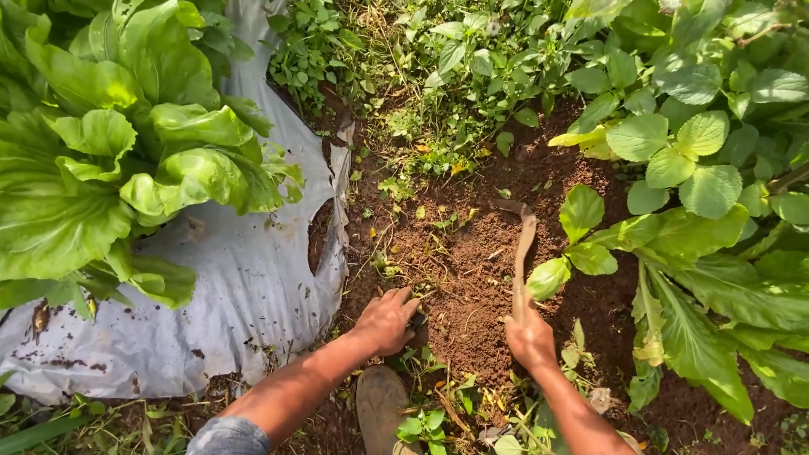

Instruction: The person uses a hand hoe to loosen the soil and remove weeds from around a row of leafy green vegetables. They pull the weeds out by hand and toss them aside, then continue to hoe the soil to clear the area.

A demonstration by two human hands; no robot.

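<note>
The right hand [529,337] gripped a curved wooden-handled hoe [522,253], blade at twelve o'clock. The left hand [388,320] pressed loosely curled on reddish-brown soil [472,278], mostly bare; green weeds [455,93] remained beyond, grey plastic mulch sheet [244,286] at nine.

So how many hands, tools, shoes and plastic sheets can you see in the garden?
Hands: 2, left hand and right hand
Tool: 1, a hooked tool in the right hand
Shoe: 1, shoe
Plastic sheet: 1, sheet
Total: 5
</note>
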